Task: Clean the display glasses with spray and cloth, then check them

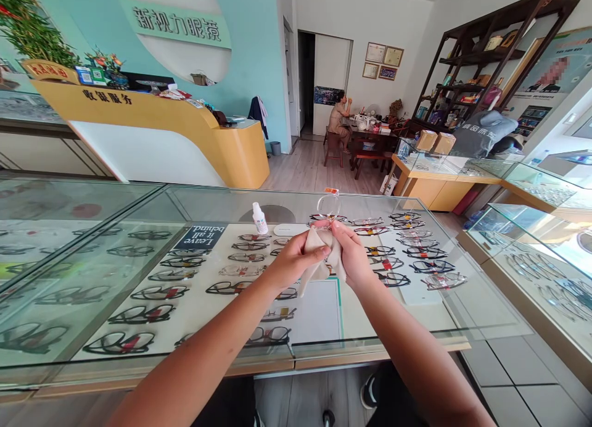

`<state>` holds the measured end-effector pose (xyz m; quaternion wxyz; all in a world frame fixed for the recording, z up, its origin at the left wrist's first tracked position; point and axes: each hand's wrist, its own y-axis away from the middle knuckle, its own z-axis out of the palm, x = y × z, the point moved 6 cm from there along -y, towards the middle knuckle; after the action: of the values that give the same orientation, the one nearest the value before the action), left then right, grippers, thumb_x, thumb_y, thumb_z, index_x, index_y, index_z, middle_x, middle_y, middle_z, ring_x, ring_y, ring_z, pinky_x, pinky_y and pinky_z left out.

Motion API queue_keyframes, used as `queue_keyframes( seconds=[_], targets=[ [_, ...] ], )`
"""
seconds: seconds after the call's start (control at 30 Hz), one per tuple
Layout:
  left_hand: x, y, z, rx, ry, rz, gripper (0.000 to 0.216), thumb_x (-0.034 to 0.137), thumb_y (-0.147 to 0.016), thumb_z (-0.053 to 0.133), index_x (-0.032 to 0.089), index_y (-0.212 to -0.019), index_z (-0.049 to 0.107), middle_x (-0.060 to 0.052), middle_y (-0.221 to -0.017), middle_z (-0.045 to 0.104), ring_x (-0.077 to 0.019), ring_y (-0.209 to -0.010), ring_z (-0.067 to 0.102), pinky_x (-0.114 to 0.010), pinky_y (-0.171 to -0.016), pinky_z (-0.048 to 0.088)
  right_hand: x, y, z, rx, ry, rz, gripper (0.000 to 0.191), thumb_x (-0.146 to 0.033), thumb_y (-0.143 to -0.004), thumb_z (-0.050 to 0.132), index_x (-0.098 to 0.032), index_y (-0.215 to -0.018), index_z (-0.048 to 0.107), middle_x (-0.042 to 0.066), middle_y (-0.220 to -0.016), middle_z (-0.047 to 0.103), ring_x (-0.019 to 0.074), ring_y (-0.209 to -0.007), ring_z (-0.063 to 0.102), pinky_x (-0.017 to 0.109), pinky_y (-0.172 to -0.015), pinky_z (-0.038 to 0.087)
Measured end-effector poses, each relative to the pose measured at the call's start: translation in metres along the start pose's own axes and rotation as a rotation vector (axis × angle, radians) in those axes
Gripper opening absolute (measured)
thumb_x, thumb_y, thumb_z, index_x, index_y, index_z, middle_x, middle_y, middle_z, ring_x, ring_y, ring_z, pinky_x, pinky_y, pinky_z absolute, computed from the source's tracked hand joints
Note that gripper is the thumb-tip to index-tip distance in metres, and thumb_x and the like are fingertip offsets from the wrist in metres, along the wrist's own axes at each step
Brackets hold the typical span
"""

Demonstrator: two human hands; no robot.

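Both my hands are raised above the glass display counter (139, 217). My left hand (292, 260) and my right hand (352, 254) are closed together on a beige cleaning cloth (324, 263) wrapped round a pair of clear-rimmed glasses (328, 206). One lens with an orange tag sticks up above the cloth. A small white spray bottle (259, 219) stands on the glass just left of my hands.
Rows of spectacle frames (152, 291) lie inside the counter under the glass. More glass cases (531, 254) run along the right. A yellow service desk (152, 124) stands at the back left. A person (339, 120) sits at a far table.
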<state>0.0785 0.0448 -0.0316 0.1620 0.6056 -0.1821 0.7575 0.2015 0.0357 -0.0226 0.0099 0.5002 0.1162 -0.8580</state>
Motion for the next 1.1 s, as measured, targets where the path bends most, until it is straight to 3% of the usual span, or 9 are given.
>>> queue_keyframes(
  seconds=[0.2,0.33,0.53,0.83,1.1],
  targets=[
    [-0.004,-0.003,-0.004,0.087,0.007,0.035,0.058,0.060,-0.074,0.100,0.017,-0.106,0.080,-0.001,-0.084,0.074,-0.0173,-0.075,0.066,-0.028,-0.069,0.054,-0.001,0.000,0.001,-0.037,0.226,-0.069,0.051,-0.073,-0.101,0.068,-0.028,-0.112,0.087,0.005,-0.103,0.081,0.0247,-0.092,0.071,0.037,-0.086,0.056],
    [-0.009,-0.006,-0.012,0.172,-0.026,0.073,0.055,0.063,-0.073,0.099,0.017,-0.097,0.081,0.002,-0.074,0.066,-0.0124,-0.066,0.054,-0.025,-0.061,0.043,-0.011,0.002,0.008,-0.071,0.393,-0.182,0.056,-0.078,-0.105,0.060,-0.030,-0.113,0.088,0.006,-0.117,0.080,0.0277,-0.112,0.070,0.041,-0.107,0.053],
    [-0.007,-0.006,-0.018,0.250,-0.069,0.183,0.055,0.072,-0.084,0.088,0.018,-0.099,0.085,0.000,-0.080,0.070,-0.0151,-0.076,0.056,-0.027,-0.071,0.045,-0.019,0.007,0.019,-0.143,0.452,-0.297,0.054,-0.072,-0.110,0.056,-0.030,-0.119,0.088,0.007,-0.124,0.079,0.0290,-0.128,0.068,0.043,-0.120,0.046],
    [-0.010,-0.007,-0.021,0.212,-0.079,0.158,0.061,0.077,-0.093,0.076,0.021,-0.113,0.085,-0.001,-0.083,0.073,-0.0175,-0.080,0.059,-0.028,-0.073,0.046,-0.019,0.005,0.013,-0.079,0.377,-0.190,0.050,-0.073,-0.103,0.067,-0.030,-0.115,0.089,0.005,-0.114,0.079,0.0286,-0.114,0.068,0.041,-0.109,0.049],
    [-0.013,-0.006,-0.019,0.129,-0.074,0.071,0.064,0.081,-0.086,0.081,0.017,-0.091,0.075,0.001,-0.069,0.060,-0.0165,-0.067,0.055,-0.029,-0.064,0.045,-0.005,0.001,0.000,-0.032,0.145,-0.033,0.042,-0.066,-0.099,0.076,-0.029,-0.115,0.089,0.004,-0.106,0.082,0.0248,-0.091,0.070,0.037,-0.089,0.056]
  ],
)
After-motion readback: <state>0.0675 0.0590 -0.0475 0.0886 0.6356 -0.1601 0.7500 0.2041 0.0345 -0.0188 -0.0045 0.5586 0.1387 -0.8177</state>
